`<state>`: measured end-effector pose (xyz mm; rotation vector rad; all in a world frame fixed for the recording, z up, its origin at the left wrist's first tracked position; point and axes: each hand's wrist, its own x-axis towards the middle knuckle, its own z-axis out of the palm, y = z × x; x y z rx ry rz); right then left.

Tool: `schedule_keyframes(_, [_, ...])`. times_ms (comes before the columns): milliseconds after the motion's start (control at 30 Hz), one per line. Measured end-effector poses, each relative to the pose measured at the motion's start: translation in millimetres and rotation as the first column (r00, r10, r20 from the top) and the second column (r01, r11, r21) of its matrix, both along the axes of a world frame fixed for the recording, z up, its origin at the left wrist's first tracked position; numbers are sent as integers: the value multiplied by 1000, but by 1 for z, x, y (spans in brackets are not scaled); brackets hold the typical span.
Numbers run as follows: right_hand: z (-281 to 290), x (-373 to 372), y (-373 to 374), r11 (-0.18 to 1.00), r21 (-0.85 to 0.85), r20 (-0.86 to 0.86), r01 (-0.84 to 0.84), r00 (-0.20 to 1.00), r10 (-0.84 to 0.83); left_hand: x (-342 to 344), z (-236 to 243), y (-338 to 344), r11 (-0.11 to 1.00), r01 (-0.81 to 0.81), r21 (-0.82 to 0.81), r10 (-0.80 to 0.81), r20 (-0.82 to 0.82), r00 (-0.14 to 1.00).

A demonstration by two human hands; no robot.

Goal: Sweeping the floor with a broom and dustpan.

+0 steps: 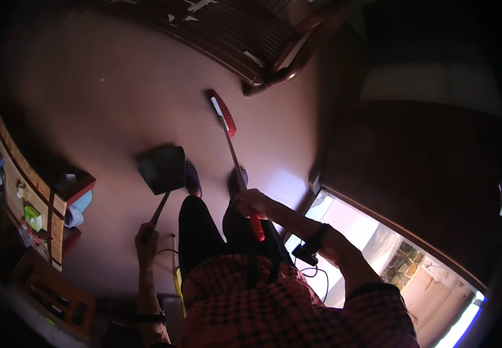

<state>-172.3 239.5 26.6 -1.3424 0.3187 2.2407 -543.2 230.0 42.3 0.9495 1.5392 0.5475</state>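
My left hand [146, 234] is closed around the handle of a dark dustpan [167, 168], whose wide pan is out ahead of my left foot. My right hand [251, 202] grips a long-handled broom [231, 145] near the red end of its stick. The broom's red and white head [224, 116] lies farther out on the floor, ahead of my right foot and to the right of the dustpan. A gap of floor separates the broom head from the dustpan.
A dark wooden bench [228, 46] stands at the far side. To the left is a wood-edged table [51, 203] with a green packet [32, 217] and other small items. A bright doorway [349, 226] opens at the right. A tiny pale scrap [102, 80] lies on the floor [88, 127].
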Motion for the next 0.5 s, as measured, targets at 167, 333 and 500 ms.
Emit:
schedule_keyframes(167, [16,7,-6,944,30,341,-330,891,300,-11,1,-2,997,-18,80,19,-10,1000])
schedule_keyframes(333, [-3,35,60,844,20,641,-535,655,400,-4,1,7,999,-51,-5,52,13,999])
schedule_keyframes(500, [-65,56,113,597,-197,602,-777,384,700,-5,0,10,997,-43,58,41,41,998])
